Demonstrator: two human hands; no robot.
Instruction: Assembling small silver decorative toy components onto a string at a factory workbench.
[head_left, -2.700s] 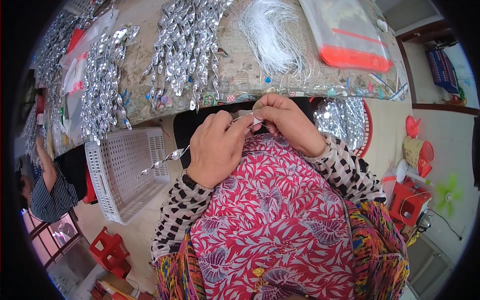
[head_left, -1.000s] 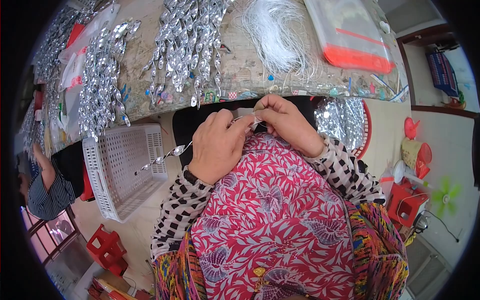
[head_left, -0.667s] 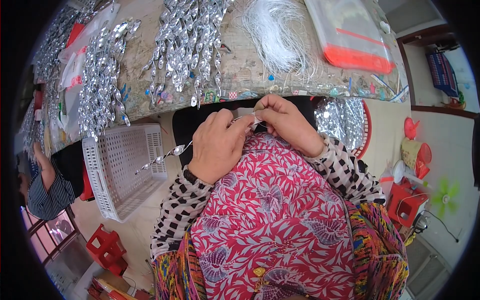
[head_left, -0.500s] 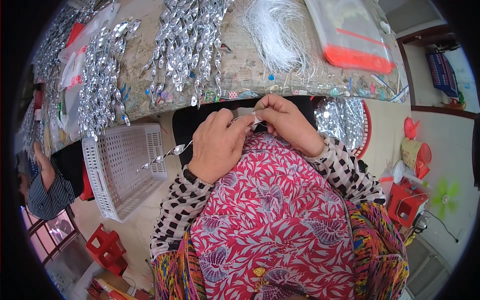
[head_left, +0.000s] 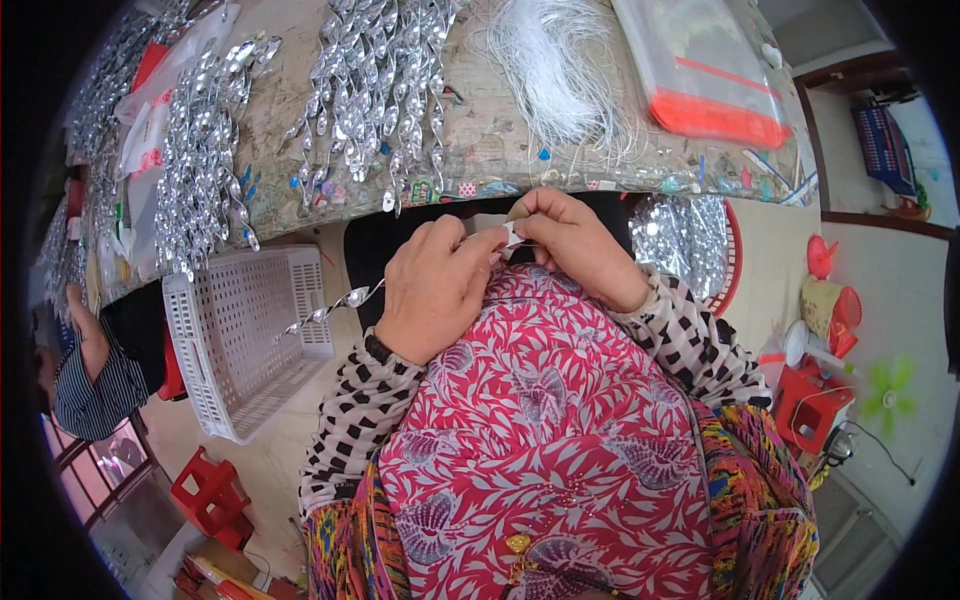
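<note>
Both hands meet just below the table's near edge, over my lap. My left hand (head_left: 435, 290) is closed, and out of it a twisted silver foil strip (head_left: 352, 298) trails to the left. My right hand (head_left: 578, 245) pinches a small white piece (head_left: 512, 236) between thumb and forefinger, close to the left fingertips. What kind of piece it is, I cannot make out. The end of the strip inside the fingers is mostly hidden. Beyond the hands, bunches of similar twisted silver strips (head_left: 370, 85) and a bundle of white threads (head_left: 555, 75) lie on the table.
The worn table (head_left: 470, 130) spans the far side, with clear red-edged plastic bags (head_left: 715, 115) at its right. A white plastic crate (head_left: 250, 335) stands at left. A red basket (head_left: 735, 250) holds silver material. Another person's arm (head_left: 90, 335) shows at far left; red stools (head_left: 210, 495) stand below.
The white piece between my fingertips shows a little more and has tilted slightly. Both hands stay in nearly the same place.
</note>
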